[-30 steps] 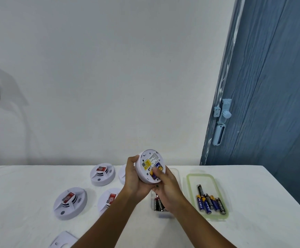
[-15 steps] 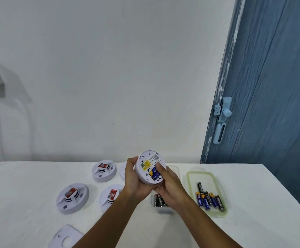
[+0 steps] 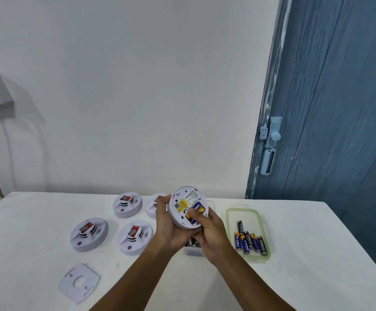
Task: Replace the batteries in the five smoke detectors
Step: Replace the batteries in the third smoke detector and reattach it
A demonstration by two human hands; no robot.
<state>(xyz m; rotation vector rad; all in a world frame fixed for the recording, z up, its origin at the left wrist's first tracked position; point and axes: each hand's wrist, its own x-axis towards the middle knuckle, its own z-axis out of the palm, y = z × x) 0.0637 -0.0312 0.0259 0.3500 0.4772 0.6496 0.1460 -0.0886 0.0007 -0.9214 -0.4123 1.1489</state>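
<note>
Since the earlier frame we have lowered the detector (image 3: 188, 207) slightly, and our right thumb (image 3: 196, 217) has slid down from the upper battery onto the lower part of the battery bay. We hold the detector above the table (image 3: 36, 221) with its back face toward us. Our left hand (image 3: 168, 223) grips it, fingers curled round the rim on the far side from the right hand. Our right hand (image 3: 211, 236) cups it from below, fingers curled under the rim, thumb pressing on the blue-and-gold batteries (image 3: 195, 211) seated in the bay. A yellow label (image 3: 181, 205) lies just left of the thumb. Beyond the left fingers four more detectors rest face up: one (image 3: 127, 204) farther back, one (image 3: 154, 204) partly hidden behind the fingers, one (image 3: 135, 237) beside the left wrist, one (image 3: 88, 234) further left. A mounting plate (image 3: 78, 282) lies left of the left forearm. Beneath the right hand a clear box (image 3: 192, 251) holds dark batteries. Right of the right fingers, a green-rimmed lid (image 3: 230, 217) carries loose batteries (image 3: 249, 240).
</note>
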